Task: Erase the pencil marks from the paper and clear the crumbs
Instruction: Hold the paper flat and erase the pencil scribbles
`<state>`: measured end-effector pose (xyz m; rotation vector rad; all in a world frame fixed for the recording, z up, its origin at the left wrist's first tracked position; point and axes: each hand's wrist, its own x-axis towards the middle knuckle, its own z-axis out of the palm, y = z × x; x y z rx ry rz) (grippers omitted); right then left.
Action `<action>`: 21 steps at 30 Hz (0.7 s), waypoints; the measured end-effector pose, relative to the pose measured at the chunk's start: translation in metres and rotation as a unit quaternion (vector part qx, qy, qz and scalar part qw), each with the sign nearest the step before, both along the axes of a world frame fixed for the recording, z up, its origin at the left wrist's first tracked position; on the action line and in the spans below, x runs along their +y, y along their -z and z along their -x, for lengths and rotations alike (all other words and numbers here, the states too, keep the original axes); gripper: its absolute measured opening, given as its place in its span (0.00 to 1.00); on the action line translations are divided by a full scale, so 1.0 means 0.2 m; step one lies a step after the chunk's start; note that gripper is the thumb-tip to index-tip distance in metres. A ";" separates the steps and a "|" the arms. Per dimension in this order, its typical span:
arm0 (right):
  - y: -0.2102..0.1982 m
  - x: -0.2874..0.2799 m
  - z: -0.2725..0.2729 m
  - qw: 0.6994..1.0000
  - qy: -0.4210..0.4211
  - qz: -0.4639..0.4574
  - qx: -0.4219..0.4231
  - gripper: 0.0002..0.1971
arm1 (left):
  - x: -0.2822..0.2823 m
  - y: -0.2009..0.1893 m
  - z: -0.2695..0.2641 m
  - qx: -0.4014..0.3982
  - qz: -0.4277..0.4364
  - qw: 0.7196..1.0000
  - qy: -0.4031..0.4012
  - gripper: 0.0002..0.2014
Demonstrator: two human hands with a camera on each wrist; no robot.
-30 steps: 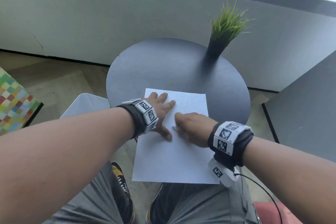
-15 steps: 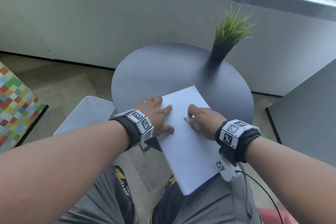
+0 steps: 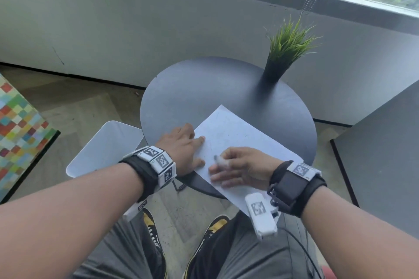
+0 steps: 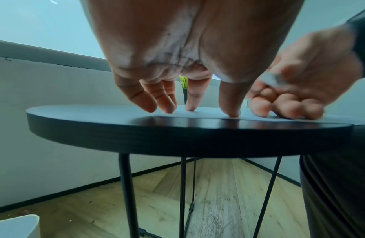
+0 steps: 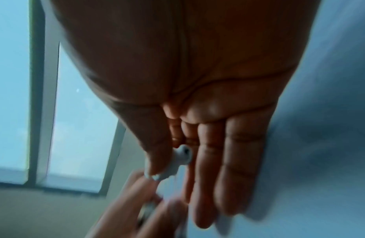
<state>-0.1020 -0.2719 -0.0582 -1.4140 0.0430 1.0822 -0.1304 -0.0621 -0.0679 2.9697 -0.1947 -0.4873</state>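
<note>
A white sheet of paper [image 3: 240, 136] lies at a slant on the round dark table [image 3: 204, 88], its near corner hanging over the edge. Faint pencil marks show near its middle. My left hand [image 3: 199, 149] presses straight fingers on the sheet's left edge; the left wrist view shows its fingertips [image 4: 230, 111] down on the surface. My right hand [image 3: 223, 167] rests on the sheet and pinches a small white eraser [image 3: 220, 161] between thumb and index finger. Its other fingers [image 5: 228, 169] stretch out flat, and the eraser [image 5: 180, 161] is blurred. No crumbs can be made out.
A potted grass plant [image 3: 285, 52] stands at the table's far right. A white bin-like container [image 3: 106, 147] sits on the floor left of the table, beside a colourful chequered mat [image 3: 18, 131]. A grey panel [image 3: 385, 154] stands at the right. My knees and shoes are under the near edge.
The sheet has turned from square to diagonal on the table. My right hand has moved nearer and stretched its outer fingers across the paper. My left hand has stayed at the left edge.
</note>
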 end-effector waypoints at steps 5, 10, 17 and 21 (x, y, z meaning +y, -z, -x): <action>-0.03 0.04 -0.20 0.938 0.308 0.066 -0.148 0.10 | 0.01 -0.01 0.00 0.007 -0.004 1.000 -0.002 0.36; -0.01 0.08 -0.16 0.971 0.101 0.136 -0.167 0.10 | 0.02 -0.01 0.01 -0.007 -0.015 1.000 0.015 0.33; -0.07 -0.05 -0.28 0.921 0.057 0.248 -0.295 0.12 | 0.14 0.00 -0.05 -0.015 0.049 0.998 0.022 0.37; -0.06 0.02 -0.27 0.881 -0.069 0.297 -0.362 0.10 | 0.20 0.01 -0.09 0.056 -0.023 0.997 0.040 0.46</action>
